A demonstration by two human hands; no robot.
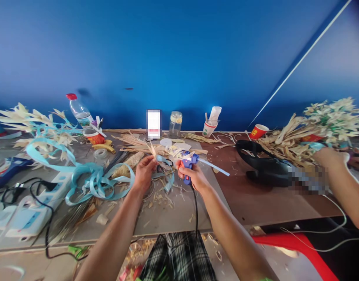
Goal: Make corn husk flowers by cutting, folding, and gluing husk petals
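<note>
My right hand [193,175] is closed round the handle of a blue hot glue gun [188,162], its glue stick [216,168] poking out at the back toward the right. In my left hand [146,169], the fingertips pinch a small corn husk flower [152,150] upright. The glue gun's nozzle points left toward the flower, but whether they touch cannot be made out. Light blue ribbon [100,181] lies in loose loops left of my left hand, and a short ribbon end [169,182] hangs between the hands. Strips of dried husk [132,140] lie just behind.
At left are a white power strip [36,210], another glue gun [12,169], husk flowers [50,125] and a plastic bottle [80,111]. A jar [175,125] and paper cup [210,128] stand behind. Black headphones [264,164] lie right, near a co-worker's hand [331,162].
</note>
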